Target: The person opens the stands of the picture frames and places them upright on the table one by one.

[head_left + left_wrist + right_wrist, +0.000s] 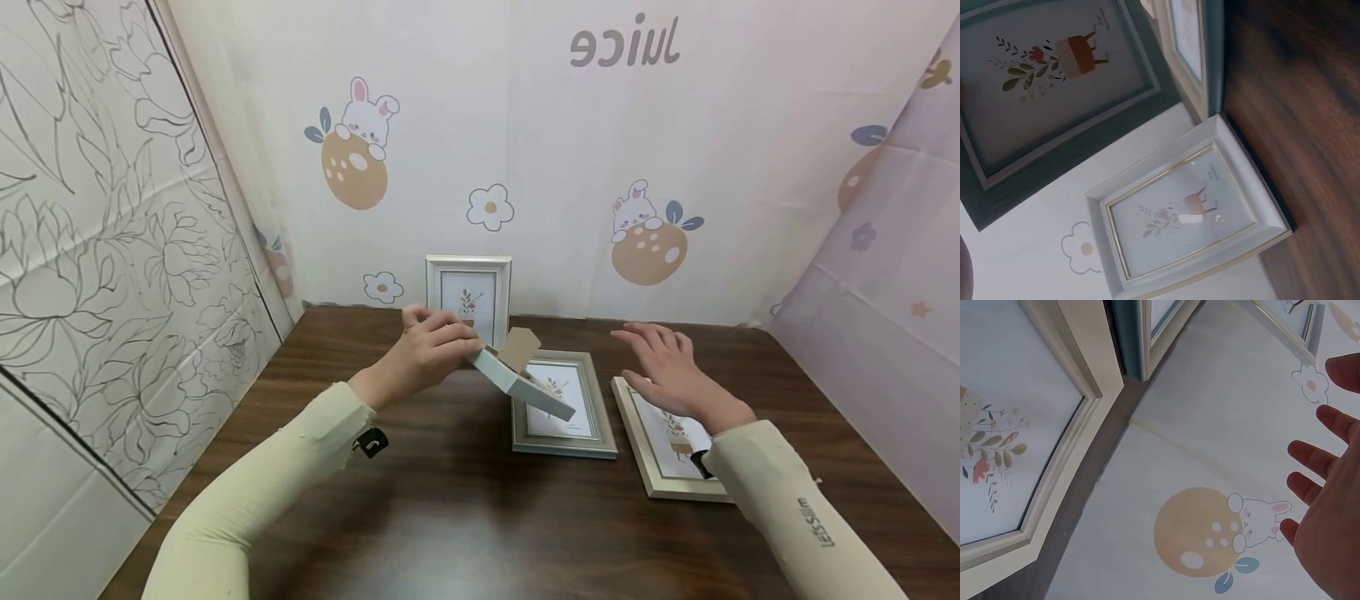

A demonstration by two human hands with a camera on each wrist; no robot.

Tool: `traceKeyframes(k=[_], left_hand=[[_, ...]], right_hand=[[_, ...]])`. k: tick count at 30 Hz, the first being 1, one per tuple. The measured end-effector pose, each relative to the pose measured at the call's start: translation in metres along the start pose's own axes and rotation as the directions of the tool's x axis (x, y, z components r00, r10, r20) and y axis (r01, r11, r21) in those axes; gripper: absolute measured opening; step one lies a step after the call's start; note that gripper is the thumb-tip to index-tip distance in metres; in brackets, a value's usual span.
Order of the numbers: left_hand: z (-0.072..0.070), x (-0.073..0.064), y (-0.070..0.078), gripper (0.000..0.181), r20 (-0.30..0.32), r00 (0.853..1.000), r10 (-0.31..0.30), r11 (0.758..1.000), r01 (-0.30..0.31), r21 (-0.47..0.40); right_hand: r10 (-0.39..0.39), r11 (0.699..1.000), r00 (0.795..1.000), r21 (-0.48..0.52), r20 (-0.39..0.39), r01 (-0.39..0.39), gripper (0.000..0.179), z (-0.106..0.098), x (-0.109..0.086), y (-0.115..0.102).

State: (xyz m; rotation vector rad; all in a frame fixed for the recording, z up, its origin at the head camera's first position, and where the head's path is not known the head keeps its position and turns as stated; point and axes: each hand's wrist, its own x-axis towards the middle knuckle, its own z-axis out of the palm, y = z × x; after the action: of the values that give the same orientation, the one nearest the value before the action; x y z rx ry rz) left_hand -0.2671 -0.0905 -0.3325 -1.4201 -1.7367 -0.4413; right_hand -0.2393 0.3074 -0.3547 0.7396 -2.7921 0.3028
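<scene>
My left hand (431, 346) grips one end of a pale blue-grey picture frame (525, 390), held tilted above the table. Its brown back stand (519, 348) sticks up; in the left wrist view the held frame (985, 194) shows its plant print, dark in shadow. Below it lies a silver-beige picture frame (566, 446), partly covered. A white picture frame (468, 265) stands upright behind, against the wall. With fingers spread and nothing held, my right hand (671, 371) hovers over a cream picture frame (648, 467) lying face up on the right.
The dark wood table (435, 508) runs back to a wall cloth (555, 125) printed with rabbits and flowers. A flower-lined panel (112, 208) borders the left, and another printed cloth (900, 275) hangs at the right.
</scene>
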Motion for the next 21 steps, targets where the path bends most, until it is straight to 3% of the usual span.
traceKeyframes(k=[12, 21], left_hand=[[-0.004, 0.013, -0.005, 0.038, -0.047, 0.998, -0.047, 0.998, 0.044, -0.052], [-0.004, 0.025, -0.006, 0.029, -0.031, 0.996, -0.081, 0.996, 0.082, 0.030]], right_hand=[[-0.009, 1.000, 1.000, -0.004, -0.027, 0.009, 0.053, 0.009, -0.004, -0.013], [-0.046, 0.999, 0.996, -0.004, -0.073, 0.046, 0.051, 0.019, -0.005, -0.021]])
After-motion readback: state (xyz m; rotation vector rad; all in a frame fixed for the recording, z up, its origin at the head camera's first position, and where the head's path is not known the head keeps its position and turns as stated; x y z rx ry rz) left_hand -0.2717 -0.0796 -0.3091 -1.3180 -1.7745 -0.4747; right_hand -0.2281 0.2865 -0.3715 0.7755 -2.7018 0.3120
